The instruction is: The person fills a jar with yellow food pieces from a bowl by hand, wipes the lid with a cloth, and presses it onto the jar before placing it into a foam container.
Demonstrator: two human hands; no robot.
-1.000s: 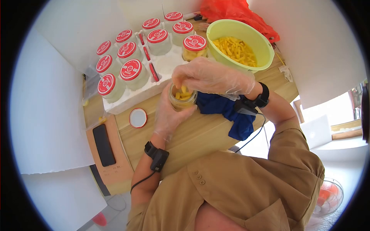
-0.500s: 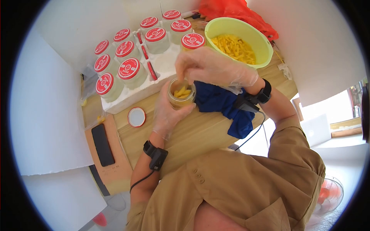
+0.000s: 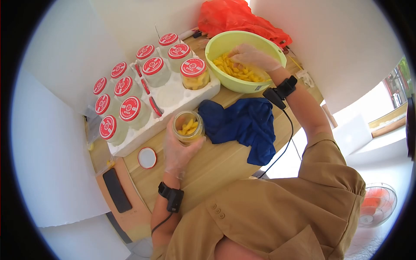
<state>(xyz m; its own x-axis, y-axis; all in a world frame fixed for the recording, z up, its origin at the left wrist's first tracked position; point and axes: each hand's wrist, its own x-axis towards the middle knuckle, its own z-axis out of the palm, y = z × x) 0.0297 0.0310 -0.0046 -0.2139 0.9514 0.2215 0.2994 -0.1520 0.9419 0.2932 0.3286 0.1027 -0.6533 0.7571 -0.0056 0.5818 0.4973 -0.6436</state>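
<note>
My left hand (image 3: 178, 151), in a clear plastic glove, is wrapped round an open glass jar (image 3: 188, 138) standing over the wooden table. Yellow food strips (image 3: 188, 127) lie inside the jar. My right hand (image 3: 250, 57), gloved too, is inside the light green bowl (image 3: 216, 80), its bent fingers closed at the heap of yellow strips (image 3: 242, 74). Its fingertips are partly hidden among the pieces. A jar lid (image 3: 147, 158) with a red rim lies inner side up, left of my left hand. Beside the open jar is a crumpled blue cloth (image 3: 238, 123).
A white foam tray (image 3: 173, 102) holds several red-lidded jars (image 3: 130, 110) and red markers (image 3: 155, 106). One lidded jar (image 3: 195, 77) contains yellow pieces. Behind the bowl lies a red plastic bag (image 3: 242, 19). A black phone (image 3: 117, 190) rests at the left. A cable (image 3: 289, 134) runs from my right wrist.
My right hand has moved from the open jar's mouth up and right into the green bowl. My left hand keeps hold of the jar. The camera view has shifted.
</note>
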